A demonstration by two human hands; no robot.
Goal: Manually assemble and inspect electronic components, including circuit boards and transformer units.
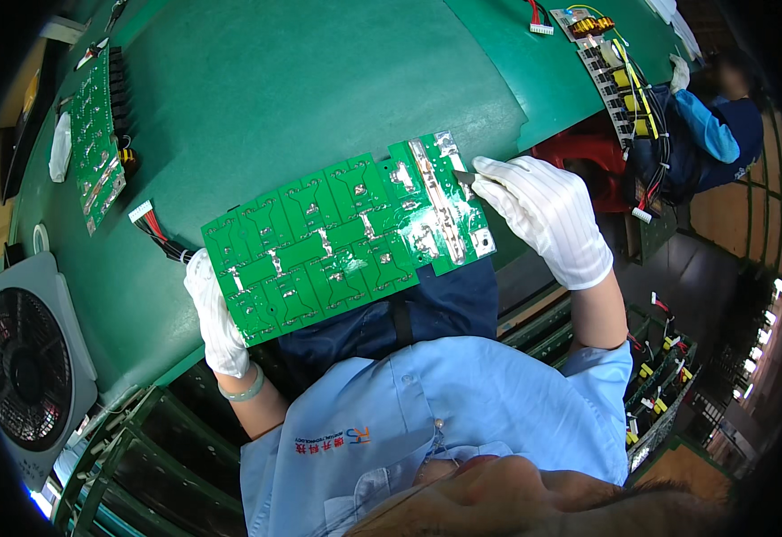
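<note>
A green circuit board [306,251] is held up in front of me, its soldered side showing and tilted. My left hand [214,313], in a white glove, grips its left edge; the fingers beneath are hidden. Beside that hand a bundle of red and black wires with a white connector [143,213] sticks out past the board's edge. My right hand [547,215], gloved in striped white, is closed with fingertips pinched on a small dark pointed tool [465,177]. The tool's tip is at the board's right end, by the silvery solder strips; its exact kind is unclear.
Another green board [97,143] stands at the left of the green table [319,80], near a grey fan [28,358]. At the far right lies a board with yellow parts [619,89]. A co-worker's blue sleeve [706,125] shows beyond. Green racks [153,447] stand lower left.
</note>
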